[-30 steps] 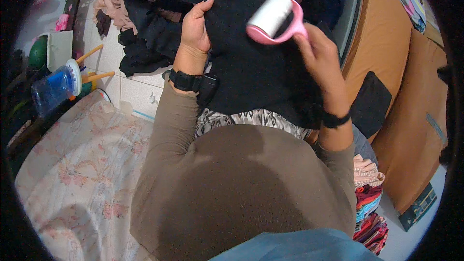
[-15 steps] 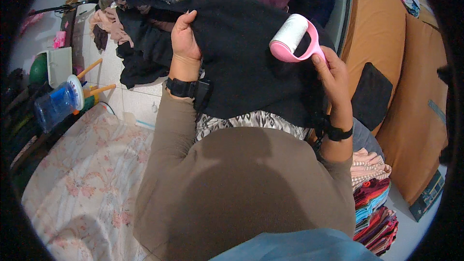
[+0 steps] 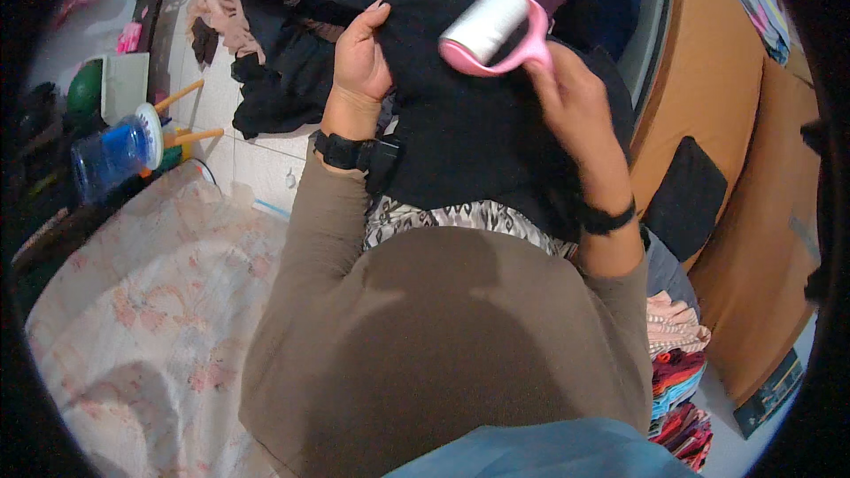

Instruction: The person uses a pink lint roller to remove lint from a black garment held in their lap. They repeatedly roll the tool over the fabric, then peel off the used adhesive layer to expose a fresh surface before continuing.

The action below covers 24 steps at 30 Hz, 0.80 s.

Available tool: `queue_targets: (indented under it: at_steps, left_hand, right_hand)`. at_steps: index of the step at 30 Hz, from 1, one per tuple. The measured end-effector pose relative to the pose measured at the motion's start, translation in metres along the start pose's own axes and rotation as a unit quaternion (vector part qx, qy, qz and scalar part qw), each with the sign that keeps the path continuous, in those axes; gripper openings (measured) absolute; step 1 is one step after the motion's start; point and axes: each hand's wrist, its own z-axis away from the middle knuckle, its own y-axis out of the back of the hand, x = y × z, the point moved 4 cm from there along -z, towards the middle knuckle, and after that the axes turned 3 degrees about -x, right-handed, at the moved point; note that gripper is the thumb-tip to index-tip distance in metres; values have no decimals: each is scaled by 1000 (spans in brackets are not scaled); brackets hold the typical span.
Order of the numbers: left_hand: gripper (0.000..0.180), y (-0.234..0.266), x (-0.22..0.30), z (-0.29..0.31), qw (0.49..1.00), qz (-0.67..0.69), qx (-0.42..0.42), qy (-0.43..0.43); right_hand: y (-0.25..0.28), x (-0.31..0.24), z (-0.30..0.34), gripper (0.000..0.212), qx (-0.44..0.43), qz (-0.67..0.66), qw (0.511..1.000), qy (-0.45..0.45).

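Far left: one clear blue-tinted plastic container with a white round lid (image 3: 111, 155), lying tilted. Below it: one pale floral-patterned cloth sheet (image 3: 168, 301), spread out. Next: a crumpled heap of black fabric (image 3: 282, 88) on white tiles. Left hand (image 3: 361, 66), a black strapped device (image 3: 341, 152) at its wrist: placed at the left edge of the lap cloth, thumb extended upward, fingers hidden; whether they grip cannot be told. Centre: one black cloth garment (image 3: 478, 150), laid across the lap and reaching toward the heaped clothes beyond. Handling note: best drawn flat and taut from the left edge, since loose folds would probably bunch under a roll. Above its far part: one lint roller with a white cylindrical roll and curved pink plastic frame (image 3: 489, 22), contact with the cloth uncertain. Handling note: light, even, overlapping strokes, the roll's full width level, should serve best. Right hand (image 3: 575, 93): grasping the roller's handle, black band (image 3: 609, 217) at the wrist. Farther right: one orange-brown upholstered panel (image 3: 708, 80); below it, a stack of folded multicoloured fabrics (image 3: 680, 381).
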Motion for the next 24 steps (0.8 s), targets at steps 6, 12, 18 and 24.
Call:
queue_targets:
  at_steps: [6, 12, 18, 24]
  left_hand:
    - [26, -4, 19, -3, 995, -89, -9, -36]
    - [15, -8, 25, -3, 983, -159, 29, -86]
    - [15, -19, 29, 0, 983, -164, 49, -68]
    - [20, -1, 37, 7, 990, -135, -13, -38]
  right_hand:
    - [44, 20, 57, 24, -39, 5, 995, -93]
    - [37, -7, 47, 23, 2, -67, 996, -60]
    - [-33, -63, -29, 26, 4, 29, 982, 185]
    - [-32, -58, -8, 22, -50, 90, 978, 179]
